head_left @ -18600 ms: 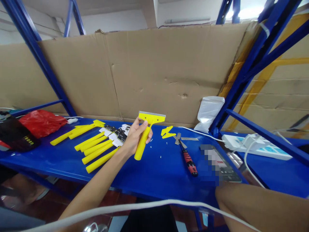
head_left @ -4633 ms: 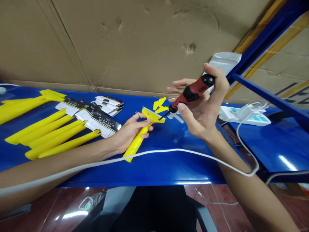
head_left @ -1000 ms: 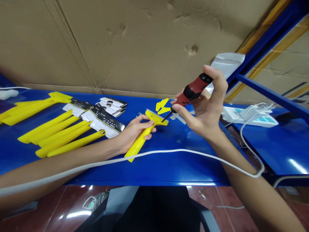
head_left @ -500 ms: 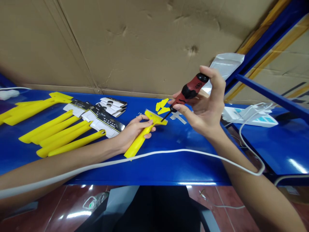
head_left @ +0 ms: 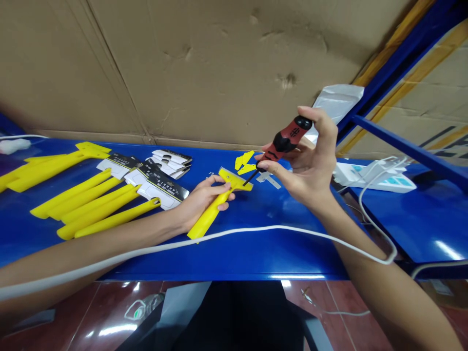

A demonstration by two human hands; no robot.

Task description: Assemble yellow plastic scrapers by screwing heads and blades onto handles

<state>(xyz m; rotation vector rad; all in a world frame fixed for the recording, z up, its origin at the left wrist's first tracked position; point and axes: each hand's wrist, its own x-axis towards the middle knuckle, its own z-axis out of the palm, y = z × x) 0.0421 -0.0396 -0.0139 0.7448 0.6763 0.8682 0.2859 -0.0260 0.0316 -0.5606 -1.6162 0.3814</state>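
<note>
My left hand point(head_left: 204, 200) is closed around the neck of a yellow scraper point(head_left: 206, 219), its wide head pointing away from me. In my right hand point(head_left: 310, 165) is a red and black screwdriver point(head_left: 285, 141), held at a slant with a finger over the butt end. The screwdriver's dark tip meets the right side of the scraper head. Just beyond the head lie several small yellow plates point(head_left: 244, 162) and some flat metal blades point(head_left: 268, 180).
Yellow handles point(head_left: 95, 195) and carded scrapers point(head_left: 86, 152) lie at the left, beside stacked printed cards point(head_left: 171, 162). A white cable point(head_left: 278, 227) crosses in front of my arms. At the right sit a white and blue box point(head_left: 376, 176) and a plastic bag point(head_left: 336, 105). Cardboard point(head_left: 204, 73) backs the blue table point(head_left: 278, 258).
My right hand and the screwdriver have shifted slightly down and left in the picture. The tip still meets the scraper head, and my left hand keeps its grip.
</note>
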